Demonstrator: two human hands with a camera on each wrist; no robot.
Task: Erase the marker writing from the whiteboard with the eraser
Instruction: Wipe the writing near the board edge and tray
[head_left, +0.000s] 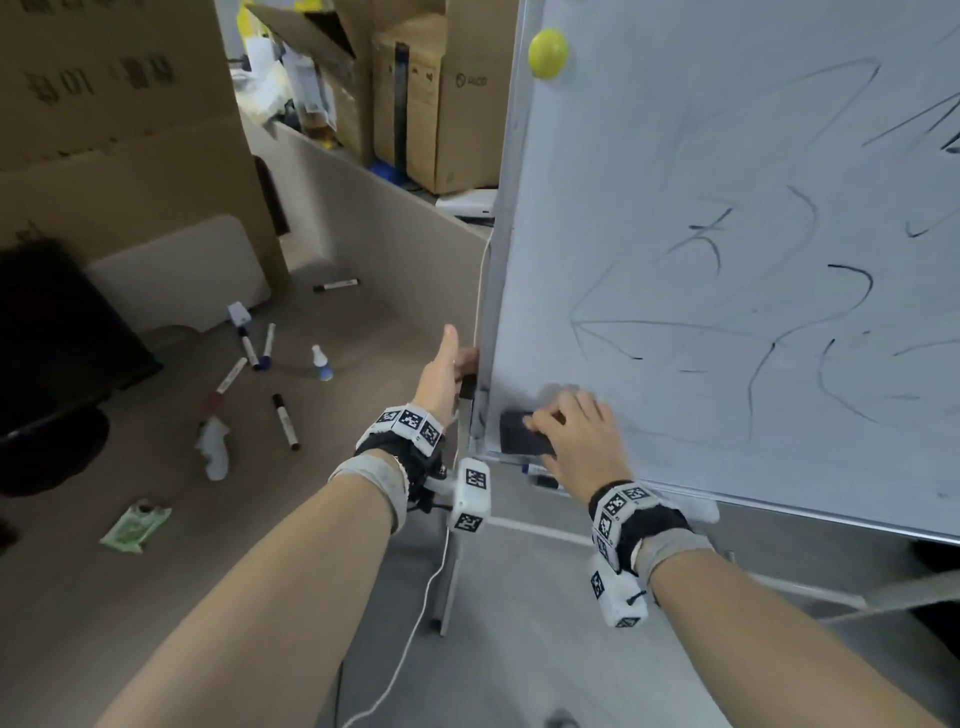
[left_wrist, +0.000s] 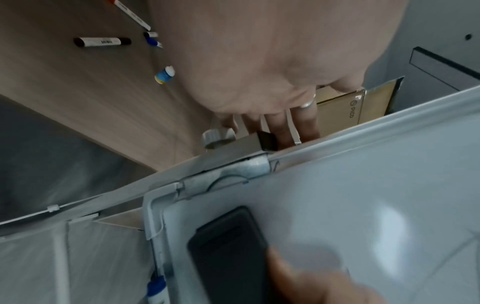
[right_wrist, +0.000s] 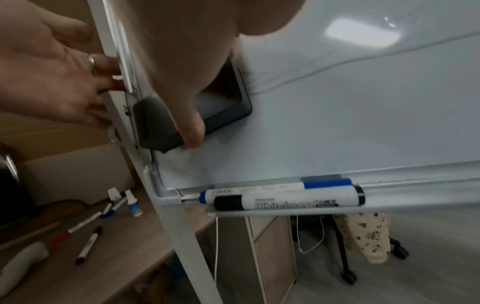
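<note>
The whiteboard (head_left: 727, 156) stands on a frame and bears dark marker strokes (head_left: 852, 280) across its middle and right. My right hand (head_left: 571, 431) grips a black eraser (head_left: 519, 434) and holds it flat on the board at the lower left corner. In the right wrist view the thumb lies along the lower edge of the eraser (right_wrist: 161, 123). My left hand (head_left: 447, 374) holds the board's left frame edge, fingers (left_wrist: 306, 123) reaching behind it and thumb pointing up. The eraser (left_wrist: 228, 246) sits just inside the corner bracket.
Two markers (right_wrist: 285, 200) lie in the tray under the board. A yellow magnet (head_left: 548, 53) sticks near the top left. On the desk (head_left: 363, 332) at left lie several markers (head_left: 283, 421), a small bottle (head_left: 322, 364) and a green packet (head_left: 135, 527). Cardboard boxes (head_left: 447, 104) stand behind.
</note>
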